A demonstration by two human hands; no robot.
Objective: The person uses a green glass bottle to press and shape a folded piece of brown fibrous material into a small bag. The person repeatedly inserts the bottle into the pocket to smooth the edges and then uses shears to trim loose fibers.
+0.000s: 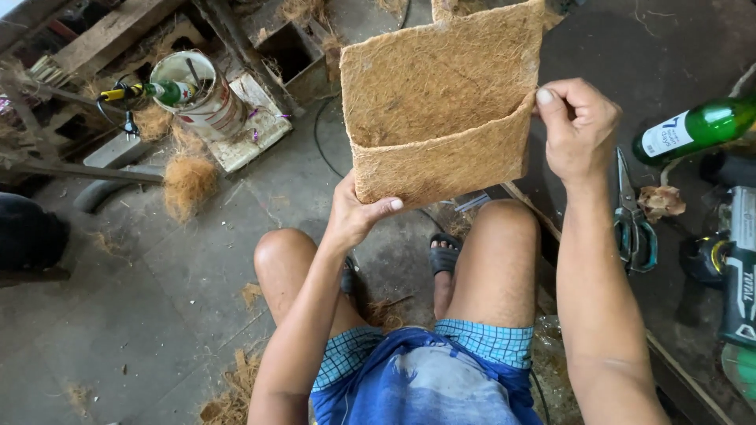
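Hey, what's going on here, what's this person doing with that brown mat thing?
A seated person holds up a folded coconut-fibre mat, shaped like a pocket. The left hand grips its bottom edge, and the right hand pinches its right side at the pocket's rim. Scissors and a green bottle lie to the right; a white bucket and loose fibre clumps sit on the floor to the left.

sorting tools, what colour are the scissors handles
Teal-green handles on the scissors, seen in the head view.

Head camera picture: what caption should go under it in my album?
Seated person's left hand and right hand hold up a folded brown fibre mat.
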